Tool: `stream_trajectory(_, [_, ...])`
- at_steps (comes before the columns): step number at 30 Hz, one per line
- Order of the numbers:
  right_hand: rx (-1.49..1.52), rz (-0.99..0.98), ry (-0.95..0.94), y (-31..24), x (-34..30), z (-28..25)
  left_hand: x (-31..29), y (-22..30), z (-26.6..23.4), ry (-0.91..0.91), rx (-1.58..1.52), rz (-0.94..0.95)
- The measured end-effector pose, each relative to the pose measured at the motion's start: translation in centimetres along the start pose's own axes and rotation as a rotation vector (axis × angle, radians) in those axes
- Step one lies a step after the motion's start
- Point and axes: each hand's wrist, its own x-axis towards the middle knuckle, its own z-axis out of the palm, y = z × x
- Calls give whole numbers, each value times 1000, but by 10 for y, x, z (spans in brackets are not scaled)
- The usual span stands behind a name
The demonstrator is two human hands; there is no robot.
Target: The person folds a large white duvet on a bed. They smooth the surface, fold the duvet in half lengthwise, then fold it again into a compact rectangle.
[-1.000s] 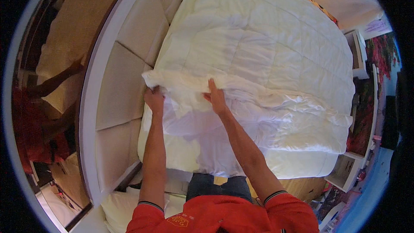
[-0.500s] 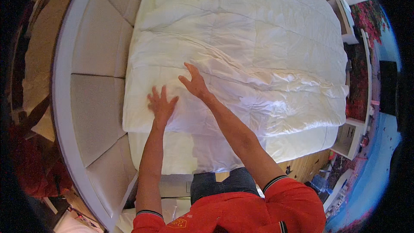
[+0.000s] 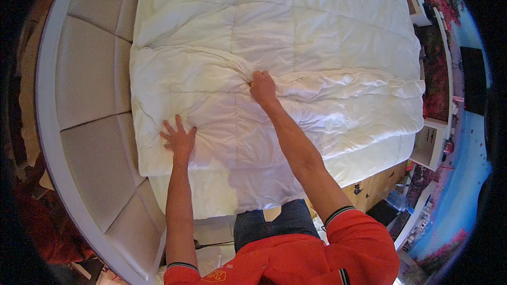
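A white quilted duvet (image 3: pixel 327 37) covers most of the bed, with a wrinkled ridge running across it to the right. My right hand (image 3: pixel 262 86) is closed on a bunched fold of the duvet near its middle, and creases spread out from that grip. My left hand (image 3: pixel 180 140) lies on the duvet's near left part, fingers spread, close to the headboard side. Below the duvet's near edge, a smooth white mattress side (image 3: pixel 211 190) shows.
A padded beige headboard (image 3: pixel 95 74) with a pale frame curves along the left. White shelving (image 3: pixel 429 145) stands past the bed's right side, beside a blue and pink mural wall (image 3: pixel 465 163). A clear blue bottle (image 3: pixel 400 200) is at the lower right, near the wooden floor (image 3: pixel 369 187).
My right hand has moved right and closed on the duvet, pulling up a fold. My left hand has shifted left and slightly nearer, still spread. The view has shifted a little.
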Motion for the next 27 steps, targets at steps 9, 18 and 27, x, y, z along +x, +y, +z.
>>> stream_trajectory(9, [232, -305, 296, -24, 15, 3, 46, 138, -35, 676, -371, 904])
stream_trajectory(18, [-195, 97, 61, 86, 28, -70, 80, 239, -19, 100, 114, 796])
stream_trajectory(27, [187, -73, 344, 126, 86, -109, 88, 267, -34, 459, -309, 664])
